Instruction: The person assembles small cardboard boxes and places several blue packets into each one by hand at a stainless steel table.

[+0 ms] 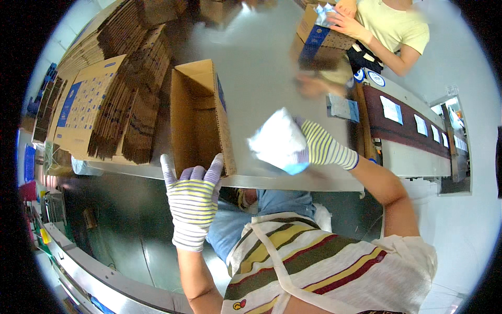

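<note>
Here we are at the metal table (251, 68), and the striped right hand (319, 144) has its fingers closed round a white pouch (280, 137) with a pale blue end, gripping it above the tabletop, a little blurred, to the right of the box (196, 123) and well clear of its wall. Over to the left hand (192, 206), gloved in stripes too: we see it at the box's near end, two outer fingers stretched out, the middle ones bent against the cardboard; whether it grips or merely rests there, we cannot tell. The box itself stands uncovered near the table's front edge, and just left of it we have flat cartons (125, 110) packed in a leaning row. Across at the upper right, a co-worker (389, 26) in pale yellow has both hands at a second box (318, 37), pouches showing at its top. Nearer us, a packet (343, 108) lies by the table's right side, and beyond it a dark red belt (391, 132) carries more white packets (391, 110) in a line.
</note>
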Demonstrator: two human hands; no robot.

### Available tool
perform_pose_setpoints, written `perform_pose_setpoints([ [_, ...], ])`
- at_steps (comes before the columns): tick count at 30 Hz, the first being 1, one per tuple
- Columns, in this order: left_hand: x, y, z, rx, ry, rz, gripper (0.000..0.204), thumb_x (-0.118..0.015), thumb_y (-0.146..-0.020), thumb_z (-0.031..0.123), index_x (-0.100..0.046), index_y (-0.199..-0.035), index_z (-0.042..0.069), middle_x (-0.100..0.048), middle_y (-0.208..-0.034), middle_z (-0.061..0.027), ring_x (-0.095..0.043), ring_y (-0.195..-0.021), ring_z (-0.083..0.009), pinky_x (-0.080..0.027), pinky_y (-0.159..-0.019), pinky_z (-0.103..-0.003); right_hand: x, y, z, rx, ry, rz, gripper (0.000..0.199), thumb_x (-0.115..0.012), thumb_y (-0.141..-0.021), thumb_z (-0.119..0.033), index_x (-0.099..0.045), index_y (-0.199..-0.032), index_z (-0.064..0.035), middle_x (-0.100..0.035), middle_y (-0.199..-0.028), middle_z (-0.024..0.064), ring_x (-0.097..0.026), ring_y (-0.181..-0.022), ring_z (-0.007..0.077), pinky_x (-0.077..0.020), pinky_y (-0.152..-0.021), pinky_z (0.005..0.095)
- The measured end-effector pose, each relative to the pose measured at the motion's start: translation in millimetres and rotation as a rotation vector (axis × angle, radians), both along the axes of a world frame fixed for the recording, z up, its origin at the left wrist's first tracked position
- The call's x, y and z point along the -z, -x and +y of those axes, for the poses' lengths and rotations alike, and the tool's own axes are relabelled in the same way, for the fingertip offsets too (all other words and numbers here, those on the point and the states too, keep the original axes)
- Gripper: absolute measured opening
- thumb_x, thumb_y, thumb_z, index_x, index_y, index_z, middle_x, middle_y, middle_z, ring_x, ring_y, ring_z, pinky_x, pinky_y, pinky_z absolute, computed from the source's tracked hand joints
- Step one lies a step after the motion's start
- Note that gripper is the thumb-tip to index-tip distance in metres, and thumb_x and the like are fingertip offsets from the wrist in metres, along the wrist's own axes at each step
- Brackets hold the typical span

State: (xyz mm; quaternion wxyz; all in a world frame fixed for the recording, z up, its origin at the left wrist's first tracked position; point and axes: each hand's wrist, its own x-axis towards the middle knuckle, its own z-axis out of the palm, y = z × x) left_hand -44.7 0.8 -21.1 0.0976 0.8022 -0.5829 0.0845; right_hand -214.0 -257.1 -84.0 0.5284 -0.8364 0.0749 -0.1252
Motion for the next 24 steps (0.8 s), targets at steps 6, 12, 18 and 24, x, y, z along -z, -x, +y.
perform_pose_setpoints([
  [6, 9, 9, -8, -0.002, -0.054, -0.092, 0.043, -0.063, -0.076, 0.024, -0.059, -0.119, 0.019, -0.064, -0.097, -0.0082, -0.061, -0.090, -0.0283, -0.041, -0.089, -0.050, -40, -78, 29, -0.077, 0.342, -0.442, 0.048, -0.063, -0.084, -0.027, -0.051, -0.127, -0.0070, -0.055, -0.126, 0.0101, -0.054, -0.113, 0.0249, -0.0415, -0.100, 0.0388],
  [12, 17, 14, 0, -0.063, -0.067, -0.064, 0.041, -0.064, -0.075, 0.029, -0.061, -0.114, 0.017, -0.064, -0.084, -0.0074, -0.063, -0.077, -0.0246, -0.046, -0.077, -0.045, -78, -117, 60, -0.393, 0.172, -0.346, 0.034, -0.063, -0.082, -0.021, -0.065, -0.113, -0.0060, -0.062, -0.119, 0.0091, -0.055, -0.113, 0.0190, -0.0408, -0.100, 0.0347],
  [18, 17, 12, -5, -0.005, 0.011, -0.075, 0.029, -0.065, -0.076, 0.028, -0.062, -0.097, 0.009, -0.063, -0.081, -0.0071, -0.063, -0.076, -0.0242, -0.049, -0.072, -0.044, -38, -119, 54, -0.212, 0.808, 0.147, 0.063, -0.061, -0.071, -0.056, -0.063, -0.115, -0.0113, -0.059, -0.121, 0.0164, -0.051, -0.117, 0.0306, -0.0246, -0.108, 0.0518],
  [24, -47, -9, -32, 0.065, 0.472, 0.074, 0.031, -0.063, -0.080, 0.031, -0.062, -0.101, 0.008, -0.063, -0.084, -0.0122, -0.060, -0.077, -0.0310, -0.048, -0.068, -0.038, -33, -106, 47, -0.132, 0.925, 0.219, 0.074, -0.064, -0.063, -0.065, -0.065, -0.114, -0.0110, -0.062, -0.115, 0.0168, -0.050, -0.117, 0.0315, -0.0192, -0.110, 0.0537],
])
